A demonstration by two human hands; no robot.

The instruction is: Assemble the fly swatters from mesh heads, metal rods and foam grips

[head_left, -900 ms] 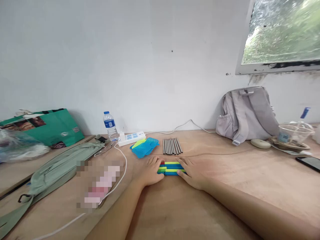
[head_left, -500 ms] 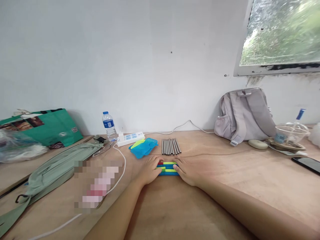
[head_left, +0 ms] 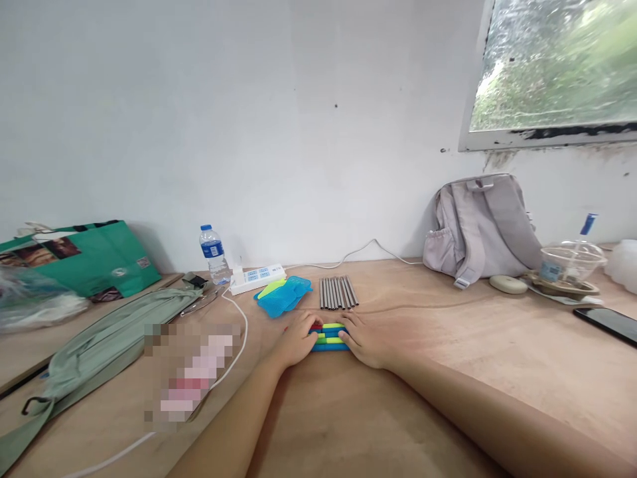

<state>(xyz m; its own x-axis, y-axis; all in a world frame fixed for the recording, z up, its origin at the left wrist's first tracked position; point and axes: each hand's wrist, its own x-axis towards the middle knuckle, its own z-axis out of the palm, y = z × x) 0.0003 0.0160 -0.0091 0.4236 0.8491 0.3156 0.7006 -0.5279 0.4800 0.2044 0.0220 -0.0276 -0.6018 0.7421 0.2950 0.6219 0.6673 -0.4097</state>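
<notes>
Low on the wooden table, a row of blue, yellow-green and red plastic sticks (head_left: 330, 337) lies flat between my hands. My left hand (head_left: 297, 340) closes round their left end, the thumb on the near side and the fingers bent over the far side. At the right end, my right hand (head_left: 364, 342) grips the same sticks with its thumb in front. Palms and fingers cover both ends, so their full length is hidden. Just beyond my hands, several grey metal tubes (head_left: 338, 293) lie side by side. To their left rests a blue mesh piece (head_left: 283, 297) with a yellow-green one.
A white power strip (head_left: 257, 277) and a water bottle (head_left: 213, 253) stand behind, by the wall. A white cable (head_left: 243, 325) runs down the left, near a grey-green strap bag (head_left: 109, 332). A backpack (head_left: 482, 229), plastic cup (head_left: 570, 262) and phone (head_left: 610, 324) are on the right.
The camera view has turned slightly, so the surroundings appear a little further left. Both hands keep hold of the plastic sticks, with hardly any change in grip.
</notes>
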